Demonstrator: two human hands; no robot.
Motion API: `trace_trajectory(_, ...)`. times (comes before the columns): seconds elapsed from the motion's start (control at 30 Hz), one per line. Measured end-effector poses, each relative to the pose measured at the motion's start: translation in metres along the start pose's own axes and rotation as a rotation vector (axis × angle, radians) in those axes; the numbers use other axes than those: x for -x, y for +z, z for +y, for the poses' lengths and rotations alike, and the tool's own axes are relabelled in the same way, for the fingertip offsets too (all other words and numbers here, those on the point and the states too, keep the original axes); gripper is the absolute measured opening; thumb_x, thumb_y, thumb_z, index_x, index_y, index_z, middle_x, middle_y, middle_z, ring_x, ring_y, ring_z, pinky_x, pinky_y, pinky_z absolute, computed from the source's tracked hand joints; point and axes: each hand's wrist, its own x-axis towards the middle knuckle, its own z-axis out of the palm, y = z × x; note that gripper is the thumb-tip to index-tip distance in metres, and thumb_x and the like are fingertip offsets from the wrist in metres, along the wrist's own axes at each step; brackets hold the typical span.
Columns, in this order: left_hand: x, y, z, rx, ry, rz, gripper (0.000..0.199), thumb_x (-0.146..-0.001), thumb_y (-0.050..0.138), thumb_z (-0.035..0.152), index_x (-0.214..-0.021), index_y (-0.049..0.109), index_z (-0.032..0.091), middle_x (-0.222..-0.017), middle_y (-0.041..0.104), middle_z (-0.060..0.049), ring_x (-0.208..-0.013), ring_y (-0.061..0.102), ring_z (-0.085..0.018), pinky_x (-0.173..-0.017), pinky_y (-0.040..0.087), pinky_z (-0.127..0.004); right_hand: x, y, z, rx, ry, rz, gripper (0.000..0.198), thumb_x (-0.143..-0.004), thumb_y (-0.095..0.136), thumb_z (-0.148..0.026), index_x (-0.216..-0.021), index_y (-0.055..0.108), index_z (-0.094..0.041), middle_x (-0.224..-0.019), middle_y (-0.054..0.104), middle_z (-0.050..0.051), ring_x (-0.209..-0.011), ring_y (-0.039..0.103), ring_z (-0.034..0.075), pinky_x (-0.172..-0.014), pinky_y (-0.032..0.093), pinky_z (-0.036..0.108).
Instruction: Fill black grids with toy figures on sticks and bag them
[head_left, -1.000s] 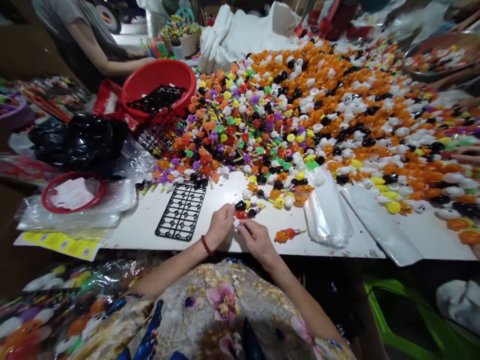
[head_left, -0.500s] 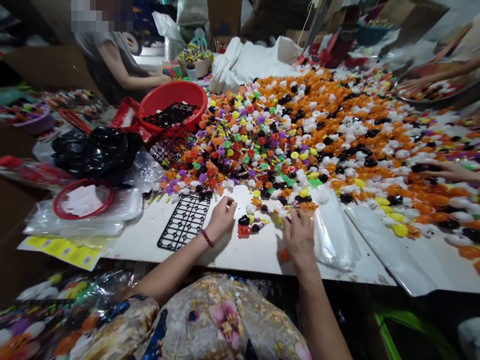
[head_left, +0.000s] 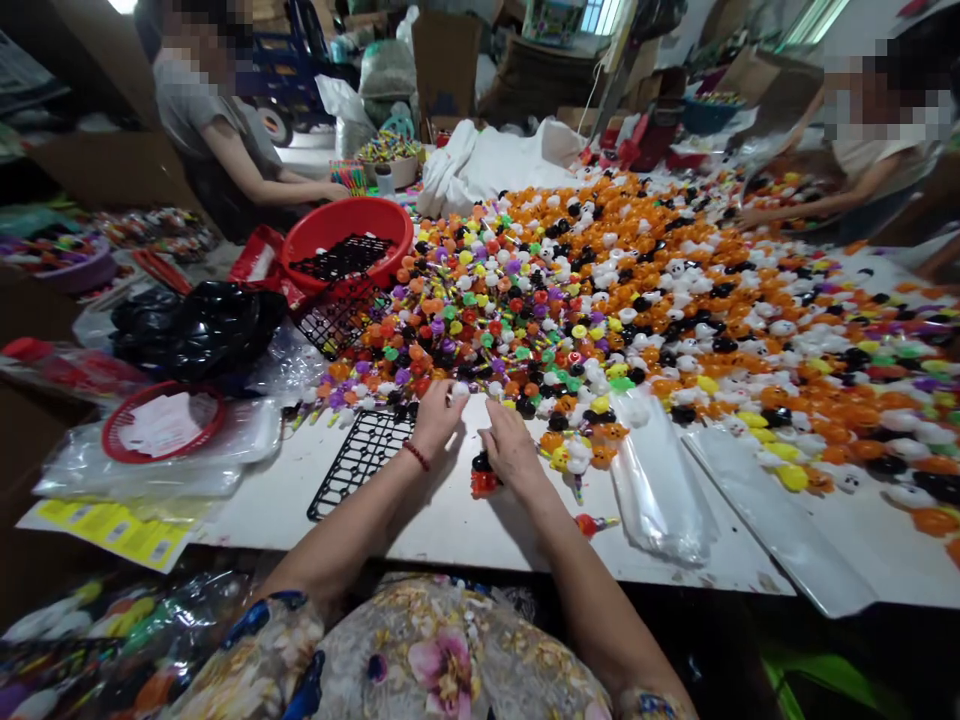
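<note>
My left hand [head_left: 436, 428], with a dark red bead bracelet at the wrist, is closed in a pinch on a small white-headed stick [head_left: 460, 391] at the near edge of the pile. Opposite it, my right hand [head_left: 511, 445] is open, its thumb apart from its outstretched fingers, and I see nothing held in it. Right below that hand lies a small group of red and black headed sticks [head_left: 484, 484], partly covered by it. A black plastic grid [head_left: 360, 465] rests flat left of my left hand. The pile of small colourful headed sticks [head_left: 480, 320] spreads in front of both hands.
Clear plastic bags [head_left: 660, 490] lie to the right. One red-headed stick [head_left: 595, 525] is near the front edge. On the left stand a red basin [head_left: 397, 225] with black grids and a small red basket [head_left: 124, 450] with paper. Two people work across the table.
My right hand has moved left from the loose sticks by the plastic bags and now faces my left hand. A white-headed stick now shows in my left fingers. The view has tilted up slightly.
</note>
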Motion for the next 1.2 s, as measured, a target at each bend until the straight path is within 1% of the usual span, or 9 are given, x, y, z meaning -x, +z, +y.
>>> trace_trajectory(0.1, 0.033, -0.001, -0.004, 0.321, -0.085, -0.148, 0.013, -0.082, 0.058, 0.027, -0.088, 0.063, 0.017, -0.084, 0.063, -0.003, -0.078, 0.059, -0.016, -0.075, 0.049, -0.029, -0.007, 0.01, -0.007, -0.097, -0.028, -0.066, 0.054, -0.086, 0.045, -0.011, -0.14, 0.049, -0.013, -0.131, 0.061, 0.016, -0.12, 0.056, 0.027, -0.103, 0.048, 0.046)
trace_trajectory(0.2, 0.057, -0.003, -0.011, 0.435, -0.157, -0.245, 0.024, -0.081, 0.06, 0.029, -0.101, 0.064, 0.017, -0.09, 0.066, -0.004, -0.074, 0.06, -0.016, -0.068, 0.05, -0.028, 0.004, 0.016, -0.01, -0.111, 0.036, -0.131, 0.055, -0.084, 0.04, -0.008, -0.136, 0.053, -0.015, -0.113, 0.069, 0.015, -0.102, 0.065, 0.025, -0.091, 0.055, 0.041)
trace_trajectory(0.3, 0.054, -0.014, -0.017, 0.29, -0.195, -0.135, 0.024, -0.086, 0.056, 0.029, -0.105, 0.063, 0.016, -0.099, 0.067, -0.009, -0.083, 0.063, -0.019, -0.074, 0.052, -0.031, 0.021, 0.012, -0.005, -0.119, 0.147, -0.038, 0.05, -0.088, 0.04, -0.013, -0.135, 0.054, -0.016, -0.113, 0.07, 0.016, -0.1, 0.067, 0.027, -0.088, 0.056, 0.042)
trace_trajectory(0.4, 0.024, -0.025, -0.015, -0.005, -0.099, -0.01, 0.022, -0.09, 0.049, 0.02, -0.107, 0.063, 0.016, -0.112, 0.065, -0.012, -0.105, 0.062, -0.022, -0.093, 0.048, -0.035, 0.033, 0.001, -0.004, -0.189, 0.209, 0.04, 0.044, -0.091, 0.043, -0.022, -0.132, 0.057, -0.016, -0.123, 0.067, 0.015, -0.108, 0.066, 0.028, -0.094, 0.055, 0.043)
trace_trajectory(0.47, -0.002, -0.025, -0.009, -0.232, -0.06, -0.034, 0.027, -0.094, 0.043, 0.018, -0.114, 0.061, 0.015, -0.119, 0.061, -0.015, -0.113, 0.06, -0.023, -0.099, 0.045, -0.035, 0.037, -0.005, -0.009, -0.242, 0.219, 0.046, 0.043, -0.092, 0.045, -0.026, -0.132, 0.058, -0.016, -0.128, 0.065, 0.014, -0.115, 0.064, 0.027, -0.099, 0.053, 0.043)
trace_trajectory(0.6, -0.043, -0.01, 0.008, -0.482, -0.181, -0.143, 0.03, -0.097, 0.038, 0.024, -0.114, 0.059, 0.01, -0.118, 0.059, -0.023, -0.107, 0.064, -0.03, -0.09, 0.048, -0.039, 0.045, -0.009, -0.022, -0.306, 0.24, 0.028, 0.046, -0.095, 0.044, -0.03, -0.138, 0.053, -0.019, -0.136, 0.061, 0.012, -0.124, 0.059, 0.024, -0.104, 0.05, 0.043)
trace_trajectory(0.9, -0.042, 0.004, 0.008, -0.499, -0.193, -0.241, 0.033, -0.085, 0.05, 0.009, -0.118, 0.055, 0.007, -0.115, 0.059, -0.026, -0.109, 0.063, -0.034, -0.089, 0.047, -0.039, 0.066, -0.017, -0.02, -0.333, 0.214, 0.047, 0.041, -0.095, 0.045, -0.027, -0.133, 0.06, -0.023, -0.129, 0.066, 0.01, -0.12, 0.062, 0.023, -0.103, 0.051, 0.043)
trace_trajectory(1.1, -0.027, -0.008, -0.003, -0.415, -0.138, -0.296, 0.012, -0.078, 0.058, 0.008, -0.087, 0.062, 0.014, -0.107, 0.06, -0.018, -0.104, 0.063, -0.03, -0.089, 0.045, -0.033, 0.063, -0.016, -0.028, -0.343, 0.315, 0.058, 0.043, -0.094, 0.048, -0.029, -0.136, 0.056, -0.02, -0.129, 0.065, 0.012, -0.119, 0.063, 0.026, -0.1, 0.053, 0.043)
trace_trajectory(1.2, -0.023, -0.014, -0.006, -0.34, -0.132, -0.261, 0.008, -0.078, 0.061, 0.011, -0.085, 0.059, 0.015, -0.105, 0.06, -0.016, -0.104, 0.061, -0.028, -0.09, 0.044, -0.034, 0.061, -0.02, -0.031, -0.371, 0.317, 0.068, 0.039, -0.093, 0.05, -0.03, -0.129, 0.061, -0.019, -0.123, 0.069, 0.012, -0.114, 0.065, 0.026, -0.098, 0.054, 0.041)
